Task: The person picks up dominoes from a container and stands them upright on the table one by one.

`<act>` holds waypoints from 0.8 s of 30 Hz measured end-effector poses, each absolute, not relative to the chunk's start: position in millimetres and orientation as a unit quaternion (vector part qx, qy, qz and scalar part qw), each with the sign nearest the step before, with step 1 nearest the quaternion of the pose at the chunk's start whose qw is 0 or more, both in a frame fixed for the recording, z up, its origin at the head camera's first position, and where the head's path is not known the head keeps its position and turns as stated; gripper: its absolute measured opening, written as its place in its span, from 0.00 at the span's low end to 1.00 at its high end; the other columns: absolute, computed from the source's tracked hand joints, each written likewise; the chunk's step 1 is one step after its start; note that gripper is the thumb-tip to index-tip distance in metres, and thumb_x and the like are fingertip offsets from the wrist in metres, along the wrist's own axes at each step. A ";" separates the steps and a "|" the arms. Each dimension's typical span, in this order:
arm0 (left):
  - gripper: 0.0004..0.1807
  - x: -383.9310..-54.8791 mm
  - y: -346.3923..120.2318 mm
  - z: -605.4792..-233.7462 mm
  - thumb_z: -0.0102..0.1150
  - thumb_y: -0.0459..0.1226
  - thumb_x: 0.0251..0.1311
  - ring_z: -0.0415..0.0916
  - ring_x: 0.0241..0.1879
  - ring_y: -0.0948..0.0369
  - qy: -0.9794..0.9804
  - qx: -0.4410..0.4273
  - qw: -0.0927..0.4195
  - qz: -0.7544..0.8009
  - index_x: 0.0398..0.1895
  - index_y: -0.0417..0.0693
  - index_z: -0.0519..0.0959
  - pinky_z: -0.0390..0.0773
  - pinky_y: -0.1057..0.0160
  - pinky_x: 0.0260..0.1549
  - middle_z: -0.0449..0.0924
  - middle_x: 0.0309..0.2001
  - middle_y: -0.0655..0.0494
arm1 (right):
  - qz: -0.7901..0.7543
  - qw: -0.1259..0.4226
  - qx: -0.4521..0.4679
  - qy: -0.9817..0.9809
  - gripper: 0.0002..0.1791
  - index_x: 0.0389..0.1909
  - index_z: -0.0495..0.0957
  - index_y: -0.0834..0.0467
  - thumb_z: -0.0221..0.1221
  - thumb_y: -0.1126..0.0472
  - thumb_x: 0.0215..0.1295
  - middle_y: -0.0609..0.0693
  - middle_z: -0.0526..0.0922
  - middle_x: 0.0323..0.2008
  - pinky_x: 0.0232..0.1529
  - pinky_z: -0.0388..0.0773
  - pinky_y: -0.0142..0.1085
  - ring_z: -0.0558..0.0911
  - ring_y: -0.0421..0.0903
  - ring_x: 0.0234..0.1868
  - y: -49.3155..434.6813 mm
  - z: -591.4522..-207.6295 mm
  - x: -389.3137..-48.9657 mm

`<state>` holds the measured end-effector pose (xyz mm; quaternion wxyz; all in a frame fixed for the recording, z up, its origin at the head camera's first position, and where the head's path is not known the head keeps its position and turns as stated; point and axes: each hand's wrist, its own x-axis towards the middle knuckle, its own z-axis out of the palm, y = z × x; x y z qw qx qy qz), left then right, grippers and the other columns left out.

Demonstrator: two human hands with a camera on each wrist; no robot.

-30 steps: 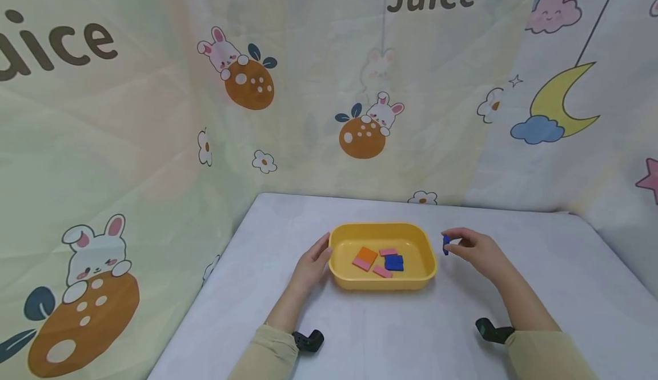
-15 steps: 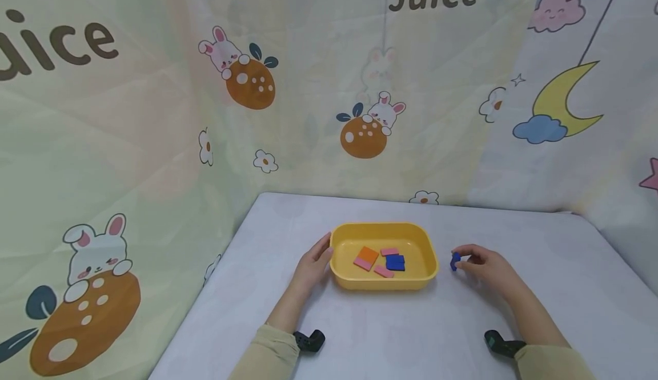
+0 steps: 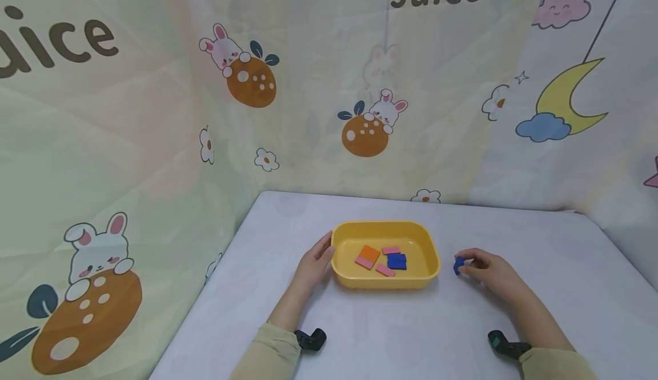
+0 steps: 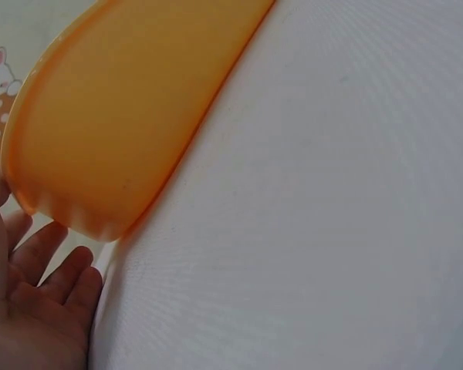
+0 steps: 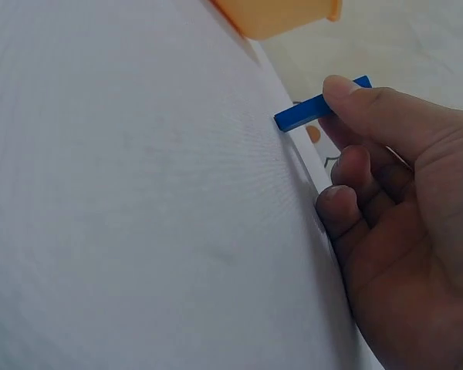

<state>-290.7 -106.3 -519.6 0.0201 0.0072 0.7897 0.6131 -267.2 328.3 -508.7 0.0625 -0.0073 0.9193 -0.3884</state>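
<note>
A yellow plastic tray [image 3: 411, 282] stands on the white table, holding flat pieces: an orange piece [image 3: 369, 252], several pink pieces [image 3: 385, 270] and blue pieces [image 3: 396, 262]. At the tray's left end, my left hand [image 3: 311, 264] rests its fingers and thumb against the outer wall by the rim, the fingers loosely bent in the left wrist view. To the right of the tray, my right hand [image 3: 490, 272] pinches a small blue block [image 5: 305, 113] between thumb and index finger. In the right wrist view the block looks like a thin bar, its lower end close over the tabletop; the other fingers curl below.
White cloth covers the table [image 3: 390, 334]. A printed curtain [image 3: 308, 83] with rabbits and fruit hangs behind the table and at its left. Black devices are strapped to the left wrist [image 3: 311, 340] and right wrist [image 3: 506, 346].
My right hand has moved right and toward me with the blue block, away from the tray, then slowed. My left hand stays at the tray's end, and the tray keeps its place.
</note>
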 end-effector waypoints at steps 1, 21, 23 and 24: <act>0.25 -290.7 -106.3 -519.2 0.54 0.52 0.69 0.62 0.73 0.57 0.789 0.005 0.021 0.614 0.69 0.77 0.67 0.63 0.49 0.72 0.70 0.70 0.65 | -0.389 0.063 -0.007 0.919 0.24 0.58 0.76 0.51 0.62 0.45 0.65 0.52 0.79 0.40 0.32 0.77 0.33 0.74 0.46 0.38 328.5 -509.0 -267.5; 0.26 -291.1 -104.8 -518.9 0.53 0.54 0.69 0.61 0.74 0.57 0.792 0.005 0.026 0.610 0.70 0.75 0.66 0.63 0.49 0.72 0.67 0.71 0.67 | -0.382 0.071 -0.002 0.921 0.31 0.63 0.74 0.51 0.63 0.40 0.63 0.53 0.79 0.42 0.34 0.74 0.33 0.74 0.49 0.41 327.5 -508.2 -265.8; 0.26 -291.0 -105.2 -518.7 0.53 0.54 0.69 0.61 0.74 0.58 0.792 0.004 0.027 0.610 0.70 0.76 0.66 0.63 0.50 0.72 0.67 0.71 0.67 | -0.384 0.076 0.003 0.920 0.33 0.64 0.73 0.50 0.62 0.38 0.62 0.53 0.80 0.43 0.35 0.74 0.34 0.74 0.49 0.41 327.0 -506.1 -265.9; 0.26 -291.0 -105.5 -518.7 0.52 0.54 0.70 0.61 0.74 0.57 0.793 0.006 0.026 0.609 0.70 0.75 0.66 0.63 0.49 0.72 0.67 0.71 0.67 | -0.384 0.078 0.007 0.920 0.34 0.65 0.72 0.49 0.62 0.37 0.62 0.53 0.80 0.43 0.35 0.74 0.34 0.74 0.49 0.41 326.4 -504.8 -266.5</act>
